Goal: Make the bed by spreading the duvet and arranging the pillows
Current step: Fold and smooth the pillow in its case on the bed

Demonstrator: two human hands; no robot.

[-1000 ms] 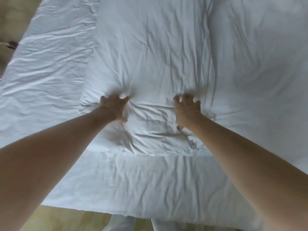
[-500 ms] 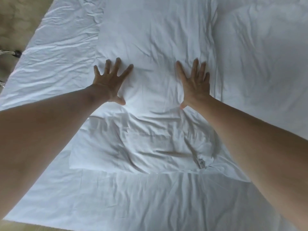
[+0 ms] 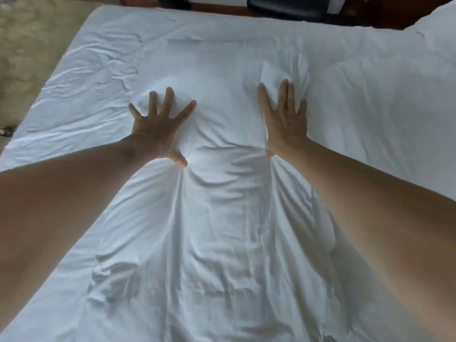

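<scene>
The pillow (image 3: 222, 198) is plain white, as is the wrinkled sheet (image 3: 81, 95) beneath it. Beyond the bed, the carpet (image 3: 27, 45) is mottled beige, and a chair (image 3: 288, 6) is black

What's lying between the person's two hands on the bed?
In the head view, only a bulging stretch of the white pillow lies between the left hand and the right hand; both press flat on it.

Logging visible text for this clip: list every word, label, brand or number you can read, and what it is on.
None: no readable text anywhere.
The white pillow, bed sheet, left hand and right hand carry no markings.
The dark chair shows no label.
</scene>
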